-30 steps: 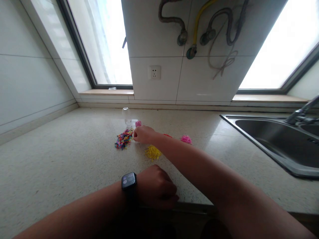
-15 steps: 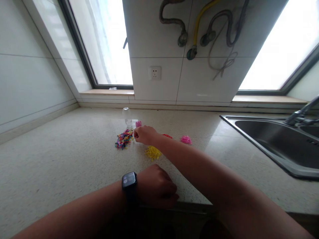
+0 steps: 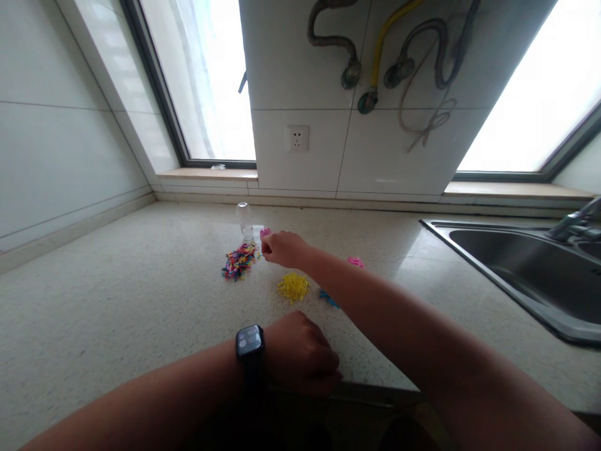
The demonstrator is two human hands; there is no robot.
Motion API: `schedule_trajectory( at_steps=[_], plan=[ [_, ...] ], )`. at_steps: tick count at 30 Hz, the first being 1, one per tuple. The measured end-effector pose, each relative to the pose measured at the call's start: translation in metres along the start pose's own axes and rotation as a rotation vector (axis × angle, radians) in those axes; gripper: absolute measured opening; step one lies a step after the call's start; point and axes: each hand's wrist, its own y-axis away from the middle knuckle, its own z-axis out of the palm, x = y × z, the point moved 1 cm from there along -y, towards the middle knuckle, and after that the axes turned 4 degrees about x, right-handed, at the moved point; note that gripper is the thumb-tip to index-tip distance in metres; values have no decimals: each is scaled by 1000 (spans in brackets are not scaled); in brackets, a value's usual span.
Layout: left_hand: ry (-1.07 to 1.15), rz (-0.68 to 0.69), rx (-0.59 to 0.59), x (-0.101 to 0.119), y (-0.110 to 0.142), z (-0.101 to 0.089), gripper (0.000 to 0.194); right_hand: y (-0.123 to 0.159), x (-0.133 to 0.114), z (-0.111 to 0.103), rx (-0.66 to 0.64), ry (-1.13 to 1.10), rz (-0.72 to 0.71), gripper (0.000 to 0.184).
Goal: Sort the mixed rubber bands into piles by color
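Speckled countertop (image 3: 141,300) runs back to a tiled wall (image 3: 300,172), and in the head view a mixed-colour pile of small bands (image 3: 238,263) lies left of its middle, stretched slantwise from front-left to back-right. Just right of that pile is the right hand (image 3: 284,248), nearer than the left hand (image 3: 303,351) curled by the front edge; whether either set of fingers grips anything, I cannot tell

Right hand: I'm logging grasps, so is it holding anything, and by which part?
It cannot be told: the right hand is curled beside the multicoloured pile, and any hold is hidden or too small.
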Motion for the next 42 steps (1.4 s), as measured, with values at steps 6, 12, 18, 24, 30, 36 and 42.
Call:
schedule_trajectory(
  at_steps=[6,12,18,24,30,36,42],
  plan=[
    [8,-31,20,0,-1,-2,34,16,21,-9,33,-117,-3,16],
    [-4,-256,128,-2,-3,-9,29,66,51,-35,47,-473,40,13],
    [187,-681,370,-18,0,-10,30,133,69,-59,119,-703,148,22],
    [437,-865,518,-31,1,-6,33,169,70,-51,189,-835,187,21],
    [600,-841,466,-32,1,-5,43,175,62,-32,158,-830,123,20],
    [547,-857,442,-35,2,-3,35,176,57,-28,141,-813,90,16],
    [538,-884,460,-35,1,-2,33,179,64,-32,152,-801,109,18]
  ],
)
